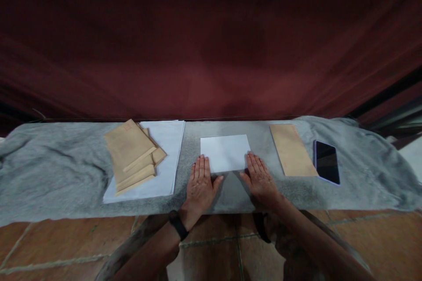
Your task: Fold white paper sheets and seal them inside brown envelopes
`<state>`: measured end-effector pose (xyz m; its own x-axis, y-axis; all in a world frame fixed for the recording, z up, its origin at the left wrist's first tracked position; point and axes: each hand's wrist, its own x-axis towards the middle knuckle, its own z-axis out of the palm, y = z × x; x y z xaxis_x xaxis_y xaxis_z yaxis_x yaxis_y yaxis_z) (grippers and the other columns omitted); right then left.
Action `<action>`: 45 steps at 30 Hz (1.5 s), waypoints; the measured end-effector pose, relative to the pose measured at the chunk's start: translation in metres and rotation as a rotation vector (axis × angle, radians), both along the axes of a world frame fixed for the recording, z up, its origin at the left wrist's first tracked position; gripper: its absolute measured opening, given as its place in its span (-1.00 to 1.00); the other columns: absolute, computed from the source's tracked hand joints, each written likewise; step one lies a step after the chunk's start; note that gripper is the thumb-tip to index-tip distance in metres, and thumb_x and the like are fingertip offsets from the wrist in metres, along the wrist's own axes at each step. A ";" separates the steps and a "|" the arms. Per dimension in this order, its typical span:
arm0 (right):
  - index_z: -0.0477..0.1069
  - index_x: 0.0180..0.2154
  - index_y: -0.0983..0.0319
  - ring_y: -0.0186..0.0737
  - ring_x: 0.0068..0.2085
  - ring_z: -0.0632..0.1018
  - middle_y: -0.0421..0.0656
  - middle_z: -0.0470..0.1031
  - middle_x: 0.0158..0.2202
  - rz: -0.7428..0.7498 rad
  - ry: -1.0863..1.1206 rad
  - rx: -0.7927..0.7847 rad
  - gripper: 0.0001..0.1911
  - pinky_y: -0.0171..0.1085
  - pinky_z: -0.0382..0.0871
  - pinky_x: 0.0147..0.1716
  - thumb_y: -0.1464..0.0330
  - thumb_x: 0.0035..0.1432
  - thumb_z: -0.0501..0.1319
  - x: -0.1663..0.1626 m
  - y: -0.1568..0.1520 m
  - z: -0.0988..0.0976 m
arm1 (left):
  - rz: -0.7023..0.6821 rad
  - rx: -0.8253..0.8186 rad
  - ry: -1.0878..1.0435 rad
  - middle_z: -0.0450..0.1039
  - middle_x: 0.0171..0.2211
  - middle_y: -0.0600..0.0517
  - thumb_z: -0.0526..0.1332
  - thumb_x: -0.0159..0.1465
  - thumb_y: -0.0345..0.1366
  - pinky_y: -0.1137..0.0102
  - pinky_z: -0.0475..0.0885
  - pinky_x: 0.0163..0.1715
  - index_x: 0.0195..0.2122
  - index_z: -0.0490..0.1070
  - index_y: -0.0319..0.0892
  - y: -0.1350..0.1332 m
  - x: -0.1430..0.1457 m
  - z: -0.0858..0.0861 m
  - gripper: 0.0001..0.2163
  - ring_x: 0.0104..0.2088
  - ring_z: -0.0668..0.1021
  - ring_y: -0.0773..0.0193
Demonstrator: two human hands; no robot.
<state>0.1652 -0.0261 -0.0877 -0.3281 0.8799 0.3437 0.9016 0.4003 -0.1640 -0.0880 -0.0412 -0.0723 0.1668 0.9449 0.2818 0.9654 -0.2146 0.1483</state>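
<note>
A white sheet of paper point(226, 153), apparently folded, lies in front of me on the grey cloth. At its left near corner my left hand point(200, 186) rests flat, fingers stretched out and thumb apart, the fingertips on the paper's edge. My right hand point(260, 180) lies the same way at the right near corner, its fingertips touching the edge. Neither hand grips anything. To the right of my right hand is a single brown envelope point(292, 150). Left of my left hand, several brown envelopes point(133, 147) sit fanned on a stack of white paper point(169, 153).
A phone point(327, 162) with a purple edge lies beside the single envelope at right. The grey cloth point(62, 171) is wrinkled at both ends. Behind it hangs a dark red curtain-like backdrop point(211, 52). Below the near edge is a tiled floor point(72, 241).
</note>
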 end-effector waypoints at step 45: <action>-0.03 0.47 0.42 0.10 0.44 0.22 0.19 0.13 0.45 -0.056 0.024 -0.016 -0.29 0.13 0.10 0.40 0.11 0.51 -0.10 -0.031 0.033 0.001 | 0.020 0.018 -0.050 0.09 0.44 -0.37 -0.04 0.50 -0.07 -0.06 0.23 0.38 0.48 -0.08 -0.39 0.033 0.025 -0.004 -0.35 0.47 0.14 -0.08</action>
